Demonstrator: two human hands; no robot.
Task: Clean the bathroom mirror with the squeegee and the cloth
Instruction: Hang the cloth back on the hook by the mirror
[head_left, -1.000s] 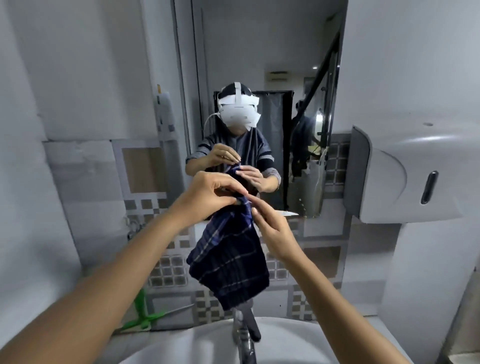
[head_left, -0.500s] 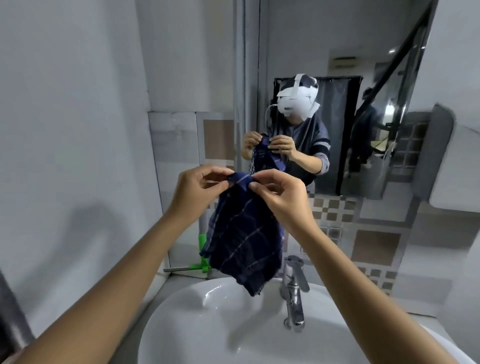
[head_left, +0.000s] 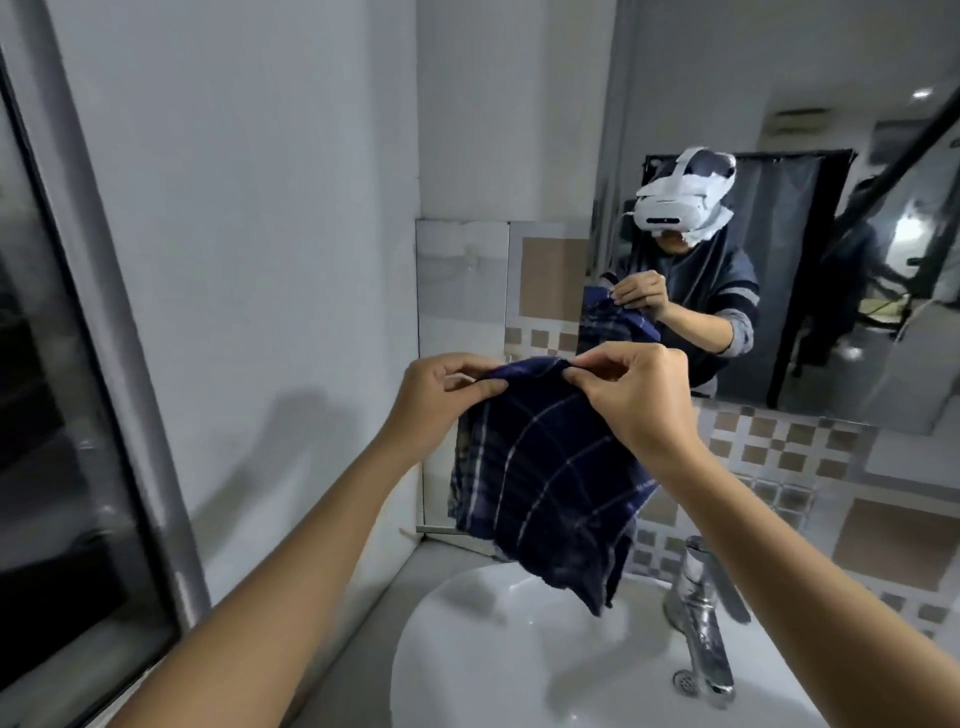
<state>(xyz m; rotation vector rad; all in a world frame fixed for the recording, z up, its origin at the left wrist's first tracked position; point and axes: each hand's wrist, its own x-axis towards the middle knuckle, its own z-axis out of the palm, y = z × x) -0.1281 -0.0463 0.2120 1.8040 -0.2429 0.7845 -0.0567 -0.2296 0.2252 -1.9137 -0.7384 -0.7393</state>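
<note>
Bathroom, white ceramic basin (head_left: 467, 670) below wall mirror (head_left: 779, 130). Left hand (head_left: 441, 400) and right hand (head_left: 631, 402) each pinch the dark blue checked cloth (head_left: 545, 483) by its top edge, hanging over the basin. No squeegee visible; wiping apparently not begun.

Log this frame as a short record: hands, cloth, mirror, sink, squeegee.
left hand: pinching the cloth's top edge
right hand: pinching the same edge, beside the left
cloth: dark blue plaid, hanging above the sink, clear of the mirror
mirror: ahead right, untouched
sink: white, tap at right
squeegee: not visible
</note>
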